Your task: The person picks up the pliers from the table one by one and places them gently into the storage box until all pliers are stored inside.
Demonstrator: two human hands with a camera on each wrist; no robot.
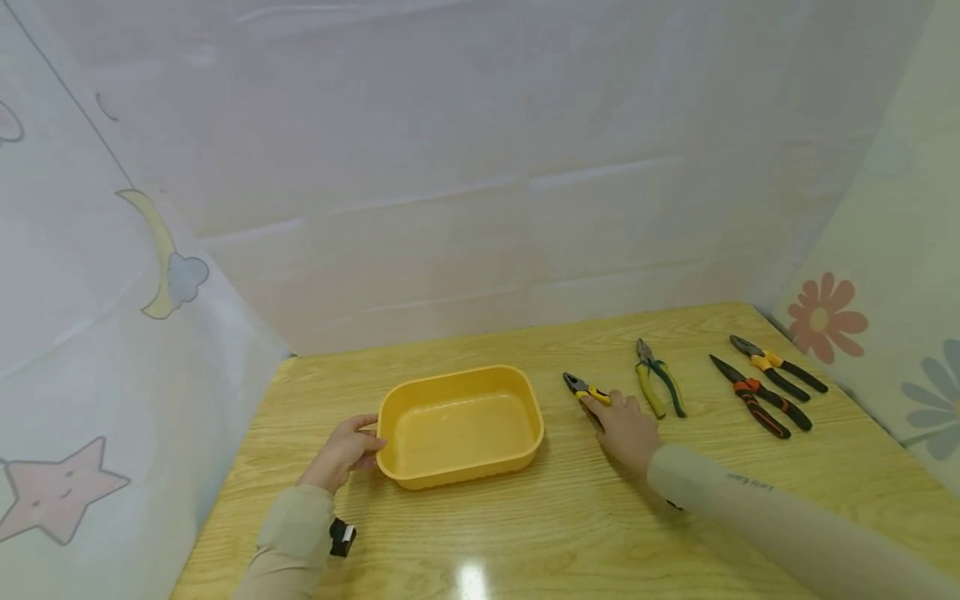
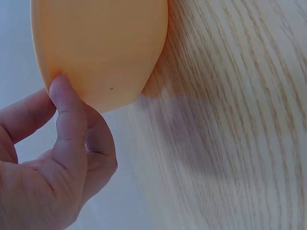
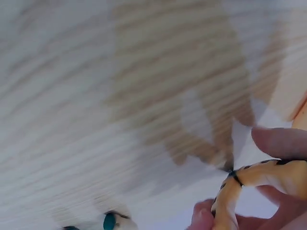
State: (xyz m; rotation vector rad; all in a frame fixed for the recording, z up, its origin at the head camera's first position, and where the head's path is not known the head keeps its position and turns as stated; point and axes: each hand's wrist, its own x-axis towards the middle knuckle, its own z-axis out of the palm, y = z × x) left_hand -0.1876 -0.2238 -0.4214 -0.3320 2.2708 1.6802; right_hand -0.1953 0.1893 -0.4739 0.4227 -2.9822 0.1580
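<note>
- Wood-grained, pale yellow bench [image 1: 525, 542] fills the lower middle of the frame, with a bright glare spot at the bottom edge
- Light beige sleeves enter from the lower left [image 1: 288, 533] and lower right [image 1: 795, 521]; a small black block [image 1: 342, 537] sits beside the left one
- Left hand [image 1: 341, 454], left of centre in the lower half, pinches the rim of the tray at its left end between thumb and fingers
- Yellow rounded-rectangular plastic tray [image 1: 465, 429] stands upright on the bench just below the frame's centre, its inside bare
- Right hand [image 1: 626, 429], right of centre, grips the yellow-and-black handles of dark-headed metal pliers [image 1: 576, 383], jaws toward the tray; whether they touch the bench I cannot tell
- Black-and-red long-nosed pliers [image 1: 759, 400] lie at the right
- Green-and-yellow-handled metal pliers [image 1: 656, 379] lie just beyond the right hand, handles apart
- Black-and-orange-handled pliers [image 1: 776, 367] lie close by the red pair, farther right
- White sheeting [image 1: 480, 208] spans the upper frame; a yellow moon [image 1: 157, 250] is printed at left, a red flower [image 1: 825, 317] at right
</note>
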